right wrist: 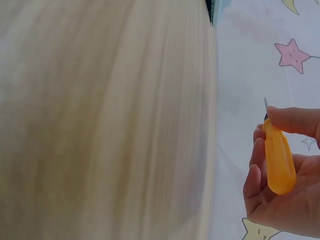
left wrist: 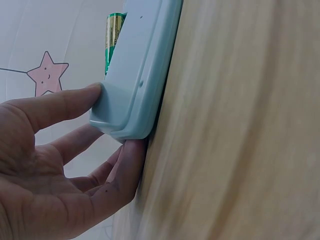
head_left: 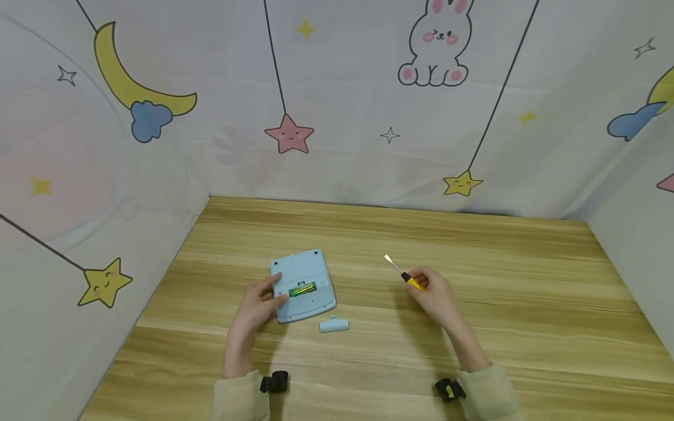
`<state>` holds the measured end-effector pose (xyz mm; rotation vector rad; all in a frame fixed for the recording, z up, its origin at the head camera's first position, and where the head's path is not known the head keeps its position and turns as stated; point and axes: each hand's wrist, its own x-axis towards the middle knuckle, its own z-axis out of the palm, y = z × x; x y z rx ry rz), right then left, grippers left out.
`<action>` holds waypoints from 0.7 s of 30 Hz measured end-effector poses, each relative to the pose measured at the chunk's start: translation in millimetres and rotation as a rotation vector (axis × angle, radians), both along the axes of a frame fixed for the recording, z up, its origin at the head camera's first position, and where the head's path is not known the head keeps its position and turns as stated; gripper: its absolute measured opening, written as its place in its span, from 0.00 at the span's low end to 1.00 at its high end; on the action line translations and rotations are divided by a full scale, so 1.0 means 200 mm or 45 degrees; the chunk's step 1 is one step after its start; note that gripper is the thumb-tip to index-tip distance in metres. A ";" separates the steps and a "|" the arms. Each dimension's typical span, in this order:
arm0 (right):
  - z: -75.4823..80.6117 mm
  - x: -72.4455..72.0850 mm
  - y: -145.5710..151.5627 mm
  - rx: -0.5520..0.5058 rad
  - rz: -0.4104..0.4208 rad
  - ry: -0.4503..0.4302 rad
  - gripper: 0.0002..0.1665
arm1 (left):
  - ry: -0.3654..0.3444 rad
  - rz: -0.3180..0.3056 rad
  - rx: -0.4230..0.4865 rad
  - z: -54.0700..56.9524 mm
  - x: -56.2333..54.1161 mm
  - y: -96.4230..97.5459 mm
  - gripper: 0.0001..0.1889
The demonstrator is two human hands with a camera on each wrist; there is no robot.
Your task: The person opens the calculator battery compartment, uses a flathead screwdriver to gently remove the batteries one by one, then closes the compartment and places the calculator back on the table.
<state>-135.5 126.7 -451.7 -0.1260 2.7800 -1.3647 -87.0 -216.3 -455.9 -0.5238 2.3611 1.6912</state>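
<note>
A light blue flat device (head_left: 302, 266) with rounded corners lies back side up on the table, its exact kind not shown. In its open compartment sits a green and gold battery (head_left: 302, 289), also visible past the edge in the left wrist view. My left hand (head_left: 259, 303) grips the device's left edge, thumb on the back face and fingers along the side. A small light blue battery cover (head_left: 334, 325) lies just in front of the device, apart from it. My right hand (head_left: 433, 292) holds a screwdriver (right wrist: 280, 160) by its yellow handle above the table, flat tip pointing up and left.
The wood-grain table (head_left: 500, 280) extends to both sides. White cloth walls (head_left: 347, 88) printed with stars, a moon and a rabbit stand behind it and at its left and right.
</note>
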 end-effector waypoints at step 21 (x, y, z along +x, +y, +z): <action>0.02 0.01 0.19 0.153 -0.102 -0.044 0.13 | 0.016 -0.019 -0.012 0.01 0.00 0.00 0.31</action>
